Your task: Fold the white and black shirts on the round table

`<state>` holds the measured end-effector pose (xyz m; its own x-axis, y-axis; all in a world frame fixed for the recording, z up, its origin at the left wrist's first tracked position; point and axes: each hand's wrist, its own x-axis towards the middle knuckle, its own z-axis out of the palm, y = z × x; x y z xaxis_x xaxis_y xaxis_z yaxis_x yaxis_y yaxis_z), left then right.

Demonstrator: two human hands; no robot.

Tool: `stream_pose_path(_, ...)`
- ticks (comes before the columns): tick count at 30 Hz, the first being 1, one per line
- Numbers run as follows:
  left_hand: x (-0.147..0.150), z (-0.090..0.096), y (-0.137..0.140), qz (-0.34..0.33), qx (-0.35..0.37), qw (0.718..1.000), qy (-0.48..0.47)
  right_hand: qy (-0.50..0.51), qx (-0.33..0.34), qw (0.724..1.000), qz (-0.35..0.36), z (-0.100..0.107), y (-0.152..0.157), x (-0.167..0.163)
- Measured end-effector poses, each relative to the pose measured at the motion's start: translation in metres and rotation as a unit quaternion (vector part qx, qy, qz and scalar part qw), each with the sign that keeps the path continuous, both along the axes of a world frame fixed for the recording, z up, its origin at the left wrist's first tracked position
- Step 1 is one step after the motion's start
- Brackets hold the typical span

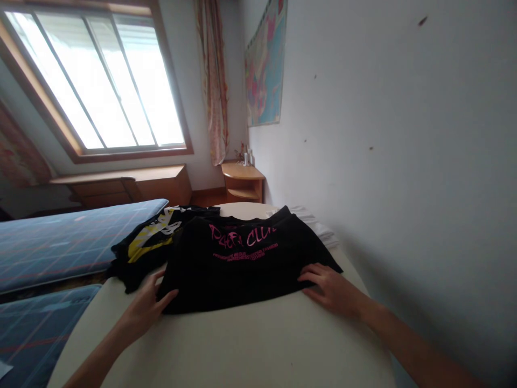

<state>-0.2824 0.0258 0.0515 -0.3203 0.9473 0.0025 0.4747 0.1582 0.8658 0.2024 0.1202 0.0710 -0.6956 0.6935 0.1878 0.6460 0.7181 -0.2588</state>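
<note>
A black T-shirt [242, 275] with pink lettering lies spread on the round, cream-coloured table [250, 345], its near edge towards me. At its near left corner is my left hand [151, 299], with the thumb over the cloth and the other fingers at the side edge, closed on the fabric. My right hand [327, 285] grips the near edge towards the right corner, fingers on top of the cloth. Behind and left of the shirt lies another black garment [155, 237] with yellow and white patches. White folded cloth [317, 223] shows behind its right side, partly hidden.
Blue plaid mattresses [72, 237] lie left of the table. A white wall [383, 161] runs close along the right. Beyond are a wooden desk [161, 180], a small corner shelf [244, 172] with bottles, a window [100, 81], curtains and a wall map [266, 70].
</note>
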Motion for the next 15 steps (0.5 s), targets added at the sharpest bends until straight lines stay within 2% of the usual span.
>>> stream_pose_path(3, 0.000, 0.003, 0.002, 0.043, 0.032, 0.998, 0.026, -0.012, 0.026, 1.000, 0.006, -0.007, 0.004, 0.000)
stream_pose_path(6, 0.000, 0.002, 0.004, 0.049, 0.020, 0.988, 0.142, -0.032, 0.093, 0.995, 0.022, -0.014, 0.010, -0.003)
stream_pose_path(8, 0.003, 0.000, 0.001, 0.030, 0.025, 0.964, 0.261, -0.048, 0.132, 0.990, 0.022, -0.017, 0.012, -0.005)
stream_pose_path(10, 0.011, -0.003, -0.005, 0.020, 0.066, 0.926, 0.372, -0.054, 0.155, 0.986, 0.016, -0.018, 0.012, -0.007)
stream_pose_path(12, 0.023, -0.004, -0.012, -0.024, 0.132, 0.890, 0.437, -0.046, 0.160, 0.986, 0.016, -0.018, 0.010, -0.007)
stream_pose_path(15, 0.038, -0.007, -0.021, -0.188, 0.174, 0.853, 0.455, -0.023, 0.150, 0.988, 0.024, -0.016, 0.006, -0.005)
